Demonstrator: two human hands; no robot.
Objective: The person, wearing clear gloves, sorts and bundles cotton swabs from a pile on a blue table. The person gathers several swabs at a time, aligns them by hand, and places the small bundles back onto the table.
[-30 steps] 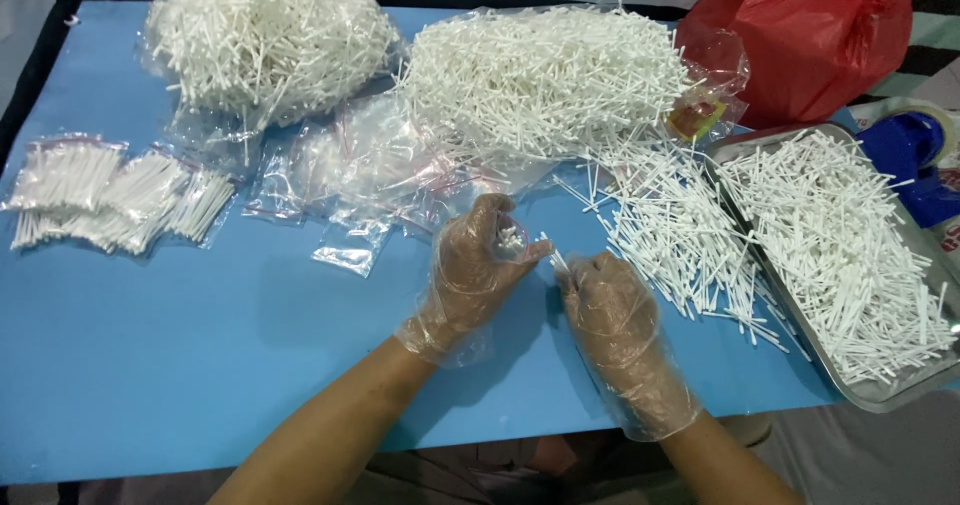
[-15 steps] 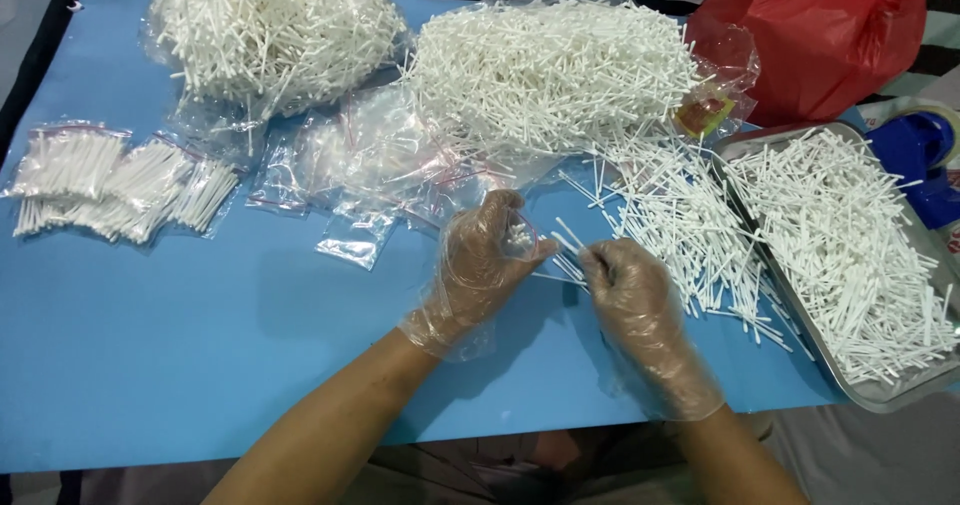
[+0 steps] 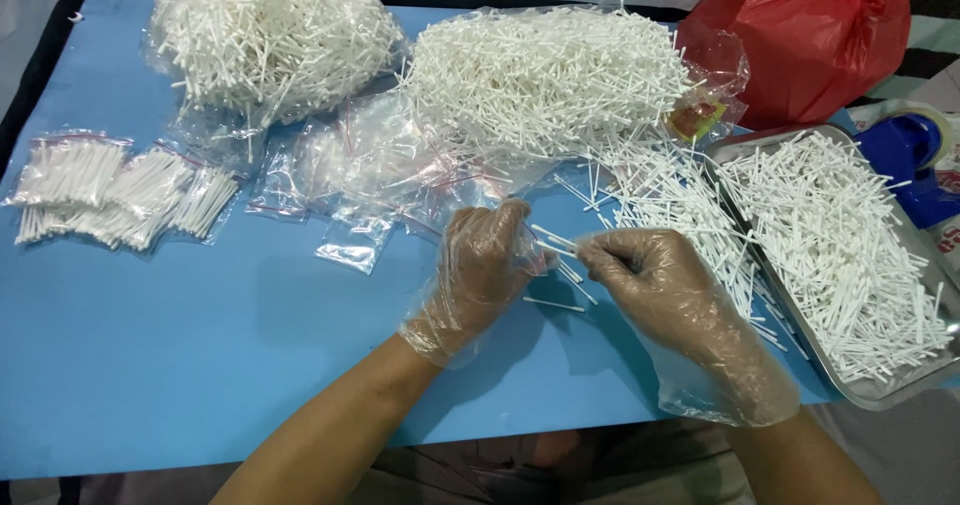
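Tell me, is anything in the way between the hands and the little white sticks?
No. The right hand already pinches a few white sticks in its fingers, and the left hand meets them at a small clear bag. Nothing visible sits between them.

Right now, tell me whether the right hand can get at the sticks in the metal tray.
Probably yes: the right hand lies beside the metal tray, and the sticks lie uncovered.

My left hand (image 3: 480,275) and right hand (image 3: 665,290) each wear a loose, see-through plastic glove, crinkly and baggy at the wrist. My arms are bare.
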